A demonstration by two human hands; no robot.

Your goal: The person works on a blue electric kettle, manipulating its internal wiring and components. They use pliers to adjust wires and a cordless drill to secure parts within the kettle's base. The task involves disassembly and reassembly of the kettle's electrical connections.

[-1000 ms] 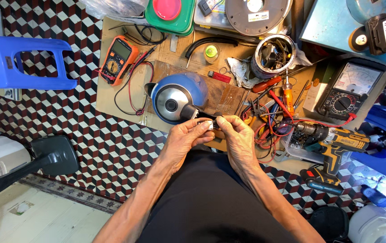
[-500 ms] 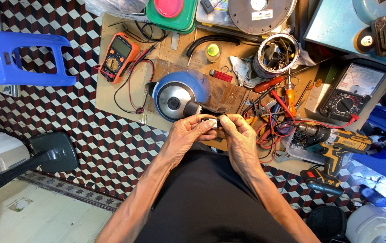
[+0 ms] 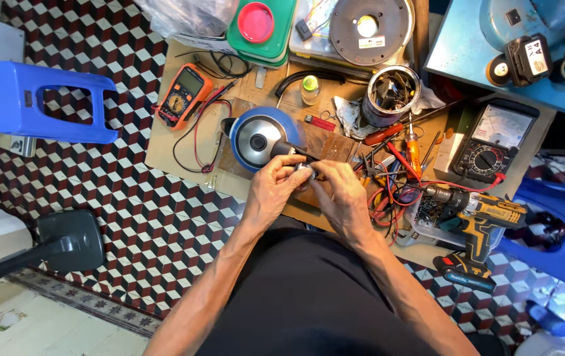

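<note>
Little has shifted since a moment ago: both hands remain pressed together over the same small part, and the kettle sits where it did. That part point(image 3: 306, 173) is a small grey metal piece, mostly hidden between the fingertips, held just above the near edge of the board point(image 3: 164, 142). The left hand point(image 3: 274, 191) pinches it from one side and the right hand point(image 3: 340, 196) from the other, so the two hands meet, fingers closed on the piece; what exactly it is I cannot tell. Just beyond the fingers stands a blue kettle point(image 3: 260, 137), tipped so its steel bottom faces up, its black handle pointing toward the hands. Left of the kettle lies an orange meter point(image 3: 182, 96) with red and black leads looping over the board. To the right of the hands is a tangle of red wires point(image 3: 394, 191) and screwdrivers point(image 3: 414, 148), then a black meter point(image 3: 491, 142) with a dial. Nearer the person on that side lies a yellow drill point(image 3: 477, 221). Farther back stand a tin can point(image 3: 393, 95) and a green container point(image 3: 261, 26) with a red lid. A blue stool point(image 3: 32, 99) stands well off to the left on the checked floor.
</note>
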